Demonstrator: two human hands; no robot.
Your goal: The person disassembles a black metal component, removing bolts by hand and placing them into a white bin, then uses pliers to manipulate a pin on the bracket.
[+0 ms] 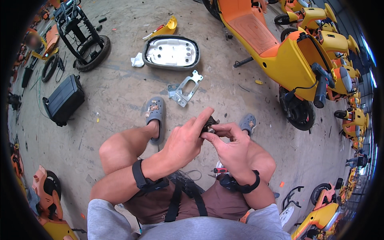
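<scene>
Both of my hands meet in front of my knees around a small dark part [209, 127] with a silvery metal piece on it; its exact kind I cannot make out. My left hand [181, 143] grips it from the left, index finger stretched out along it. From the right, the thumb and fingers of my right hand [231, 145] pinch its near end. Beyond them on the floor lies a silvery metal bracket [182, 99] with a large cut-out. Farther off, a scooter seat [149, 61] rests upside down, its white underside facing up.
A yellow and orange scooter [276, 58] stands at the right, with more scooters behind it. At the left are a black box [66, 98] and a black frame with a wheel [93, 54]. A yellow panel [171, 26] and a crumpled white piece [137, 60] lie near the seat.
</scene>
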